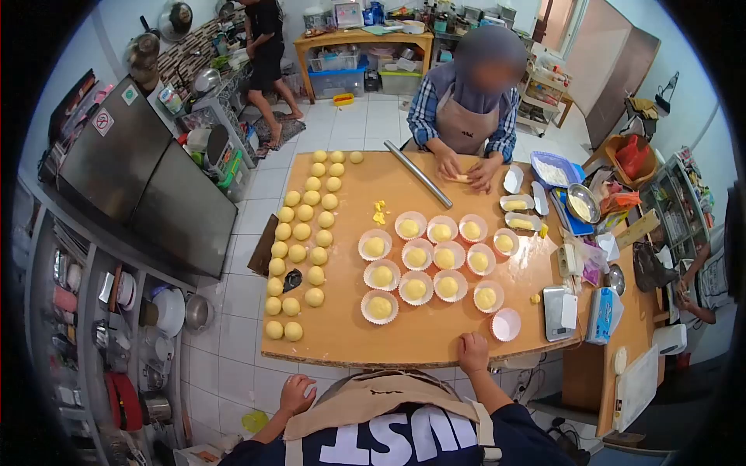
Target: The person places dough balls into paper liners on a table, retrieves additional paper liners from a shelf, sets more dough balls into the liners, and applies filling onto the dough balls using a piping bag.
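Observation:
My right hand (pixel 472 352) rests at the table's front edge with its fingers curled in and nothing visible in them, just below an empty paper cup (pixel 505 324). Off the table's front left, my left hand (pixel 298 394) hangs in the air, fingers apart and holding nothing. Several white paper cups, each with a yellow dough ball (pixel 379 307), stand in rows mid-table. Along the left side of the wooden table (pixel 342 342) lie many bare dough balls (pixel 293 331).
Across the table a person (pixel 466 109) in an apron works a dough piece beside a metal rolling pin (pixel 418 174). A scale (pixel 559 313), a blue tissue pack (pixel 602 314) and a metal bowl (pixel 583 203) stand at right. Two other people are partly visible.

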`<action>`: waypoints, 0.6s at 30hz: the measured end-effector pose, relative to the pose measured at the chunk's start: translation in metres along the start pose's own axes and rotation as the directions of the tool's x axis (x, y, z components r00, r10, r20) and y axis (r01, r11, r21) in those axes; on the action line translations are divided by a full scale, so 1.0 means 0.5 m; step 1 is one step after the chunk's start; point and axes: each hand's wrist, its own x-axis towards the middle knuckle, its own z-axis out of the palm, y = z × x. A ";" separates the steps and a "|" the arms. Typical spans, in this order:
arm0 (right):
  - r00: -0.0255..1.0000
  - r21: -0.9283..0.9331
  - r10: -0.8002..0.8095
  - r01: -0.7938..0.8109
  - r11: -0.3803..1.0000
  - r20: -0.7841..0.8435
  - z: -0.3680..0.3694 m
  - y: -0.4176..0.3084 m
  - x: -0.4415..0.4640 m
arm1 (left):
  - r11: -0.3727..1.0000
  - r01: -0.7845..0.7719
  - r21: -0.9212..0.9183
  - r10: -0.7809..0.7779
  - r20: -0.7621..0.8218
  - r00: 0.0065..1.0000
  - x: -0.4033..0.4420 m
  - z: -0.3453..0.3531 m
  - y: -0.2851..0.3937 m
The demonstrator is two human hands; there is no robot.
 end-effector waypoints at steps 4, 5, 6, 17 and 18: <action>1.000 -0.016 0.010 -0.010 1.000 -0.020 -0.009 -0.010 0.001 | 0.996 0.079 0.051 -0.077 -0.037 0.996 -0.016 -0.015 -0.066; 1.000 -0.035 0.012 -0.013 0.999 -0.025 -0.009 -0.011 0.001 | 0.996 0.071 0.059 -0.067 -0.072 0.995 -0.011 -0.025 -0.089; 0.999 -0.050 0.017 -0.019 0.999 -0.030 -0.006 -0.012 0.004 | 0.996 0.062 0.070 -0.054 -0.105 0.993 0.001 -0.041 -0.096; 0.999 -0.068 0.042 -0.041 0.997 0.003 -0.009 -0.014 -0.001 | 0.992 0.123 0.042 -0.118 -0.099 0.988 0.030 -0.090 -0.086; 0.999 -0.061 0.042 -0.041 0.997 0.006 -0.012 -0.019 0.002 | 0.992 0.123 0.032 -0.119 -0.101 0.988 0.026 -0.090 -0.082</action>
